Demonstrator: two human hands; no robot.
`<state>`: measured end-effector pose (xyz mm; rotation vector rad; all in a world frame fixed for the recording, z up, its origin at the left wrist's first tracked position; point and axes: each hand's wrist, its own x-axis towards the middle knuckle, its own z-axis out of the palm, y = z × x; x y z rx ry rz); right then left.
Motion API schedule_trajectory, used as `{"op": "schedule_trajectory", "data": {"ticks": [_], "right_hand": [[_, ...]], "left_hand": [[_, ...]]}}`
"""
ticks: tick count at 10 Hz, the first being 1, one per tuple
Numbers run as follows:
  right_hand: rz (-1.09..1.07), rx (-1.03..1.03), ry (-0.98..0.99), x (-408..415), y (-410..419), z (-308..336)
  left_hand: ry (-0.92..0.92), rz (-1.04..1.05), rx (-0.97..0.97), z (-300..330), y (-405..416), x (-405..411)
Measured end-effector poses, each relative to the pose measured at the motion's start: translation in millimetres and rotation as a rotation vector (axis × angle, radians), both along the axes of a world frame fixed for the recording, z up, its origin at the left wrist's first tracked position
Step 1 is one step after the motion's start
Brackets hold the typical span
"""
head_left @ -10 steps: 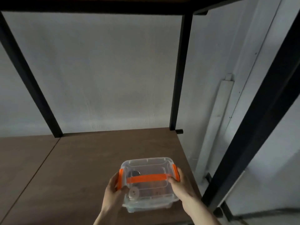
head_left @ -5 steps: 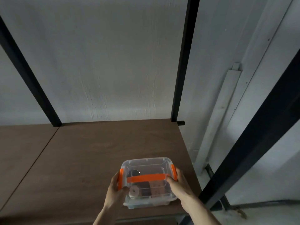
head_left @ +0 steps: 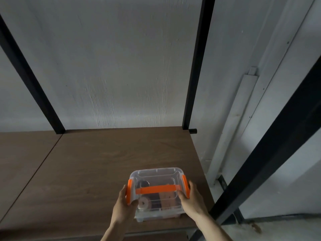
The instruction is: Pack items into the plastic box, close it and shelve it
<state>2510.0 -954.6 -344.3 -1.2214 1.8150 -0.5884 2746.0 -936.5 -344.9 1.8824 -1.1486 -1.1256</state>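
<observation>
Orange clips on the clear box (head_left: 157, 190) sit under both hands: the left hand (head_left: 125, 204) holds the left end and the right hand (head_left: 192, 200) holds the right end. The box sits between the hands on the shelf (head_left: 104, 162) near its front edge, long side running hand to hand. Bare shelf lies just past the fingers.

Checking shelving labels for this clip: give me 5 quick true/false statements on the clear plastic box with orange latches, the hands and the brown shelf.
1. The clear plastic box with orange latches and handle has its lid on. True.
2. Only the right hand touches the box. False: the left hand grips the other end too.
3. The box is near the brown wooden shelf board's front right corner. True.
4. The box is empty. False: a round disc-like item and other pieces show through it.
5. Other boxes stand on the shelf. False: none are in view.
</observation>
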Motion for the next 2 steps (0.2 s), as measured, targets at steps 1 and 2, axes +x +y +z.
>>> {"op": "schedule_trajectory", "data": {"ticks": [1, 2], "right_hand": [[0.066, -0.137, 0.310, -2, 10, 13], [0.198, -0.269, 0.463, 0, 25, 25]], "left_hand": [[-0.144, -0.013, -0.091, 13, 12, 2], [-0.339, -0.103, -0.150, 25, 25, 12]]}}
